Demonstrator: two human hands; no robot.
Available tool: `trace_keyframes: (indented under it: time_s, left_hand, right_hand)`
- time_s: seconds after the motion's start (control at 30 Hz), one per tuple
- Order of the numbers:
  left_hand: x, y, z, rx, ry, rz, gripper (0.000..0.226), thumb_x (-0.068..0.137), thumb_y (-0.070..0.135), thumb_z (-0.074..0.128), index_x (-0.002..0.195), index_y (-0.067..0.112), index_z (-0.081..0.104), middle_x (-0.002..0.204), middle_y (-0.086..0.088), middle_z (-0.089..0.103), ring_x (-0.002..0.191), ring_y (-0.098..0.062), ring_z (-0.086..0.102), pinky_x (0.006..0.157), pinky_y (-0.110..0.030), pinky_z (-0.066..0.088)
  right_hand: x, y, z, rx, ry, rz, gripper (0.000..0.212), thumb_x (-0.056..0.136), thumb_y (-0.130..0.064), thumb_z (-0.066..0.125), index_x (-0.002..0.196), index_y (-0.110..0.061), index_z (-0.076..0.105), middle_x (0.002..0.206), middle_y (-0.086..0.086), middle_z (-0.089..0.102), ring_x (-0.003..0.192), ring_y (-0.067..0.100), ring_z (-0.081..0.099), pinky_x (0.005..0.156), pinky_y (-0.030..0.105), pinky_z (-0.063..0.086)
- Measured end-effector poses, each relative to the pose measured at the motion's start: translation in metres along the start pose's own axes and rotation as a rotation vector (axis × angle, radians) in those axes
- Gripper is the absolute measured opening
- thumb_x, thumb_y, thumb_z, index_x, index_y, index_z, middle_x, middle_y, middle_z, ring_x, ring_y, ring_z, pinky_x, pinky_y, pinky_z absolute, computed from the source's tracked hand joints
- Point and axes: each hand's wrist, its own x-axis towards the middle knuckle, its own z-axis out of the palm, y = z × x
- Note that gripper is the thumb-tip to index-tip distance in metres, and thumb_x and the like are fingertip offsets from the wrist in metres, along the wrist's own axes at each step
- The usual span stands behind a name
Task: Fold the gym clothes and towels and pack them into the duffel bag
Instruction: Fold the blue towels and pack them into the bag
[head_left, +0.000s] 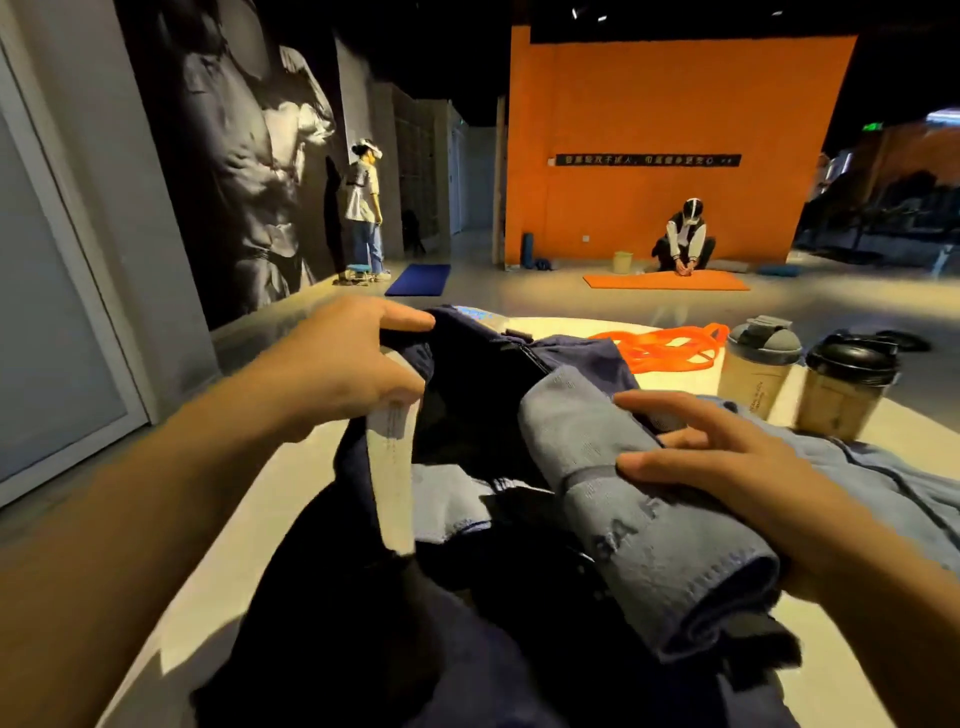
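Towel (644, 499), rolled, lies under the right hand (727, 457), clamped on it, long axis pointing into the open duffel bag (467, 395); the left hand (337, 364) pinches the bag's rim on the desk (218, 571)

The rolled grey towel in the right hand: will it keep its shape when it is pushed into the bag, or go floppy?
The rolled grey towel is soft cloth, so it will probably bend and sag wherever the right hand does not support it. Nothing ties the roll, so its free end may unwind. It looks light for its bulk and unlikely to slip.
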Motion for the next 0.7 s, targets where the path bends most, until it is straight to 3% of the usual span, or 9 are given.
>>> trace_keyframes:
  time_s: [0.1,0.2,0.33,0.47,0.53,0.63,0.7]
  left_hand:
    - [-0.001,-0.011,-0.005,0.031,-0.020,-0.051,0.064,0.076,-0.001,0.067,0.133,0.024,0.055,0.114,0.008,0.056,0.082,-0.006,0.053,0.058,-0.014,0.039]
    - [-0.003,-0.028,-0.010,0.133,-0.033,-0.099,0.065,0.077,0.002,0.067,0.137,0.022,0.052,0.133,0.002,0.054,0.100,-0.010,0.047,0.075,-0.021,0.039]
    - [-0.005,-0.040,-0.022,0.304,-0.067,-0.079,0.067,0.081,0.010,0.067,0.143,0.024,0.045,0.144,0.001,0.045,0.122,-0.017,0.046,0.084,-0.024,0.035]
    - [-0.005,-0.053,-0.035,0.433,-0.147,-0.071,0.070,0.082,0.016,0.067,0.145,0.031,0.038,0.143,0.003,0.038,0.127,-0.019,0.040,0.088,-0.026,0.036]
    - [-0.007,-0.062,-0.039,0.441,-0.168,-0.094,0.072,0.082,0.018,0.068,0.145,0.033,0.036,0.141,0.004,0.037,0.127,-0.018,0.040,0.090,-0.026,0.037]
    - [-0.010,-0.073,-0.035,0.450,-0.193,-0.100,0.082,0.078,0.030,0.074,0.147,0.032,0.031,0.138,0.006,0.036,0.125,-0.018,0.041,0.093,-0.030,0.041]
    - [-0.011,-0.079,-0.032,0.436,-0.211,-0.113,0.091,0.074,0.038,0.077,0.149,0.031,0.026,0.139,0.006,0.034,0.124,-0.017,0.041,0.092,-0.029,0.040]
  right_hand:
    - [0.013,-0.008,0.021,-0.127,-0.024,-0.011,0.046,0.064,-0.022,0.081,0.105,-0.035,0.067,0.097,0.006,0.067,0.083,0.023,0.071,0.084,0.041,0.056]
    - [0.044,-0.011,0.059,-0.358,0.026,-0.052,0.043,0.075,-0.029,0.077,0.116,-0.032,0.062,0.100,-0.012,0.063,0.098,0.014,0.064,0.092,0.035,0.051]
    - [0.091,-0.009,0.109,-0.662,0.094,-0.176,0.041,0.081,-0.033,0.069,0.120,-0.028,0.059,0.117,-0.009,0.060,0.111,0.013,0.054,0.089,0.027,0.043]
    - [0.106,0.002,0.132,-0.750,0.064,-0.168,0.038,0.087,-0.044,0.060,0.119,-0.025,0.058,0.118,-0.005,0.062,0.108,0.015,0.055,0.085,0.028,0.042]
    - [0.099,0.003,0.134,-0.765,0.032,-0.153,0.042,0.094,-0.052,0.045,0.113,-0.019,0.062,0.110,-0.001,0.065,0.099,0.017,0.057,0.078,0.030,0.041]
    - [0.078,-0.004,0.133,-0.726,-0.083,-0.186,0.049,0.101,-0.044,0.031,0.091,-0.005,0.061,0.083,0.013,0.060,0.076,0.022,0.052,0.063,0.033,0.035]
    - [0.065,-0.002,0.133,-0.897,-0.154,-0.265,0.036,0.102,-0.037,0.033,0.089,-0.011,0.056,0.088,0.008,0.051,0.079,0.023,0.047,0.065,0.034,0.037]
